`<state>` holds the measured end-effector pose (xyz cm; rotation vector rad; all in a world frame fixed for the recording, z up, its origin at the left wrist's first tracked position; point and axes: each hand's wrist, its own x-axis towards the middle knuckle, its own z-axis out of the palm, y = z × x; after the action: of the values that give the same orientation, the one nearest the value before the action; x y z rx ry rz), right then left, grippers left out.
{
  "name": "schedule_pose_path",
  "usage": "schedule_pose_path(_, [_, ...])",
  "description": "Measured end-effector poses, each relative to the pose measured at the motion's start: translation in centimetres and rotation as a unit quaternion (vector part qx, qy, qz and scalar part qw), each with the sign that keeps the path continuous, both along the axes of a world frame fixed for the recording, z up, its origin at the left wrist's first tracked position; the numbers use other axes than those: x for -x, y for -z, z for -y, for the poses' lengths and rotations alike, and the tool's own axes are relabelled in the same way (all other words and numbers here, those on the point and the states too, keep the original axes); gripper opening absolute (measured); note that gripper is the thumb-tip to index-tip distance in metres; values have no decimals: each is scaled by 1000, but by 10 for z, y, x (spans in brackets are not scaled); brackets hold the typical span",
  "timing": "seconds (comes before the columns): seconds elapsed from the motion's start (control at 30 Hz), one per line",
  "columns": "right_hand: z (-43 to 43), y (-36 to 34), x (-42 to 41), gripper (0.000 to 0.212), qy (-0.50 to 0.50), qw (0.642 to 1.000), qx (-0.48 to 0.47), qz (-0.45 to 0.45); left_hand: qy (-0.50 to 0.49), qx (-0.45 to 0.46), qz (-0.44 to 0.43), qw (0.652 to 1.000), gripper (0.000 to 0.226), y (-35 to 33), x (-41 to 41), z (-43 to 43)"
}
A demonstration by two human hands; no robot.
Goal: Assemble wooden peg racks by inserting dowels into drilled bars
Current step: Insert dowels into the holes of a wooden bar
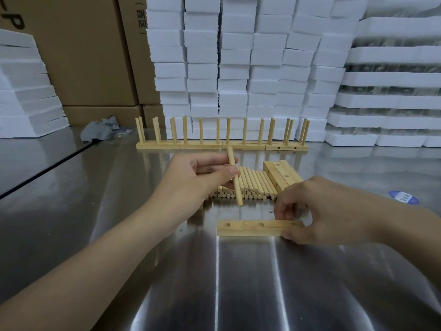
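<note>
My left hand [202,174] pinches one wooden dowel [236,187] between thumb and fingers, holding it nearly upright above the dowel pile [248,185]. A drilled wooden bar [250,227] with three visible holes lies flat on the steel table in front of me. My right hand [319,209] grips that bar's right end with thumb and fingertips. Behind the pile, several undrilled-looking spare bars [281,175] lie stacked. A row of finished peg racks [222,134] with upright dowels stands further back.
The shiny steel table [167,283] spreads wide in front. White foam blocks [238,68] and foam trays [393,91] are stacked behind the racks; cardboard boxes [90,56] stand at the back left. A grey rag [102,130] and a blue label [403,197] lie on the table.
</note>
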<state>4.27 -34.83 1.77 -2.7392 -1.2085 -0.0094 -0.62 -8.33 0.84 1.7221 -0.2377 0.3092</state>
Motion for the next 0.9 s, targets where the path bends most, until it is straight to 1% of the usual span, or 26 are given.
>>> schedule_pose_path(0.13, [2,-2,0,19,7,1000,11,-1,15,-18,6,1000,17,0,-1,-2])
schedule_pose_path(0.33, [0,-5,3,18,14,1000,19,-12,47,-154,17,987,21,1,0,-6])
schedule_pose_path(0.4, [0,-6,3,17,17,1000,17,-14,53,-187,22,981,22,-1,1,-8])
schedule_pose_path(0.9, [1,-6,2,15,31,999,19,-25,78,-213,19,974,23,-6,6,-14])
